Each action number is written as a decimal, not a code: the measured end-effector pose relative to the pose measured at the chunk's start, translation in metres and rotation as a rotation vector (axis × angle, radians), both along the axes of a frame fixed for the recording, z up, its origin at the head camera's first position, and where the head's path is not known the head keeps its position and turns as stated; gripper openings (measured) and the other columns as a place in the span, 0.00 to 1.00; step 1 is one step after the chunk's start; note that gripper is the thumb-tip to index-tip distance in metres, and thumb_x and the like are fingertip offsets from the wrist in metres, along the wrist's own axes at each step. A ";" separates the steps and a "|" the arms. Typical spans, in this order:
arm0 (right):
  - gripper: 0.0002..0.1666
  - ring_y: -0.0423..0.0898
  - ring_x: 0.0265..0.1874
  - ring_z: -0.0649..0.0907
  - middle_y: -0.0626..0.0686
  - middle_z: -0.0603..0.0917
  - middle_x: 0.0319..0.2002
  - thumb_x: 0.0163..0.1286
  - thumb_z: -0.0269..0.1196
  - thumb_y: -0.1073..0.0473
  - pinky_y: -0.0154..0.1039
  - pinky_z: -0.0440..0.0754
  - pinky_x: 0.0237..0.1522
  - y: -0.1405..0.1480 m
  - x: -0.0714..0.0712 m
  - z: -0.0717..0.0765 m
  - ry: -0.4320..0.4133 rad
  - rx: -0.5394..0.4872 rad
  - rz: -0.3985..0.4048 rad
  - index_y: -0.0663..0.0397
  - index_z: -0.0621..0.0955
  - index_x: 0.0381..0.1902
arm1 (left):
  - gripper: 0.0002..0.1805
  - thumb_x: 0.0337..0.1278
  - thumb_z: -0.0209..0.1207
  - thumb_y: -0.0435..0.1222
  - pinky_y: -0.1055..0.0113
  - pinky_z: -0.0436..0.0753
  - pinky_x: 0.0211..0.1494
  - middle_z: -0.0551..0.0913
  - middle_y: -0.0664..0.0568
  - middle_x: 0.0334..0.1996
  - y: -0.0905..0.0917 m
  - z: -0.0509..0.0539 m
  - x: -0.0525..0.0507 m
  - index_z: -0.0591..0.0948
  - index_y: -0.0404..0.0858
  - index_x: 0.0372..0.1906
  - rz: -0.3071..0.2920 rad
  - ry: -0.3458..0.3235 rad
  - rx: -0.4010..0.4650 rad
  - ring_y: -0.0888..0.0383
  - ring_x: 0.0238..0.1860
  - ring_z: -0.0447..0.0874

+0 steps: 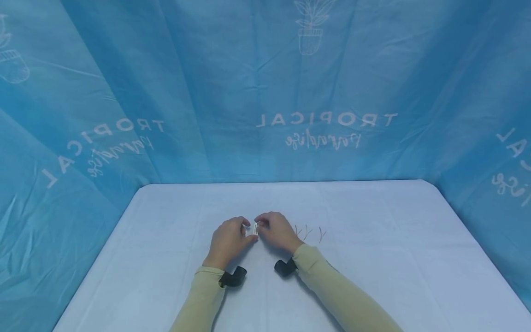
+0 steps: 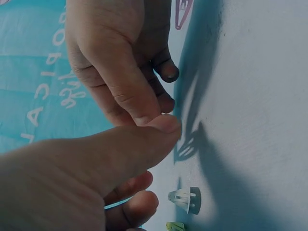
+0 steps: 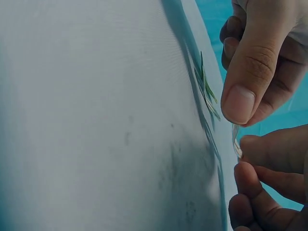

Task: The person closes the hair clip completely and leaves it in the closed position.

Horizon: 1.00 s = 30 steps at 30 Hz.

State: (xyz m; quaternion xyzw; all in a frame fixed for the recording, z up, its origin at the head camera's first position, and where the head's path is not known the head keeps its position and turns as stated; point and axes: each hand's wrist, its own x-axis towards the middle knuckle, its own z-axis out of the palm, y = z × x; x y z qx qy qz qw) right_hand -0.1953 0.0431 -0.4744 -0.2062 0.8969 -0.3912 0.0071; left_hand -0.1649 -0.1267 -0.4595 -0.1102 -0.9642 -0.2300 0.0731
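With their fingers, your left hand [image 1: 227, 240] and right hand [image 1: 277, 229] pinch the strip [image 3: 235, 138] between them; if 1 hand pulls too hard, it may bend or slip.

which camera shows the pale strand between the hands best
The right wrist view: the pale strand shows up close between the left hand and right hand. In the head view it is too small to identify; in the left wrist view I cannot see it.
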 end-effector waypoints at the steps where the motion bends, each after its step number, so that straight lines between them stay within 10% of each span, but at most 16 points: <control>1: 0.14 0.50 0.41 0.84 0.53 0.86 0.37 0.68 0.65 0.64 0.48 0.80 0.51 -0.001 0.000 0.000 -0.006 0.009 0.005 0.61 0.85 0.50 | 0.22 0.45 0.77 0.46 0.66 0.73 0.27 0.73 0.58 0.21 0.000 0.000 0.000 0.85 0.37 0.42 0.002 -0.007 -0.002 0.62 0.22 0.69; 30: 0.14 0.52 0.45 0.82 0.55 0.85 0.40 0.66 0.65 0.65 0.49 0.78 0.52 -0.003 0.003 0.002 -0.020 0.094 0.065 0.61 0.85 0.49 | 0.25 0.40 0.79 0.46 0.67 0.71 0.25 0.73 0.59 0.19 -0.008 0.001 0.000 0.85 0.37 0.43 -0.029 -0.069 -0.037 0.62 0.21 0.69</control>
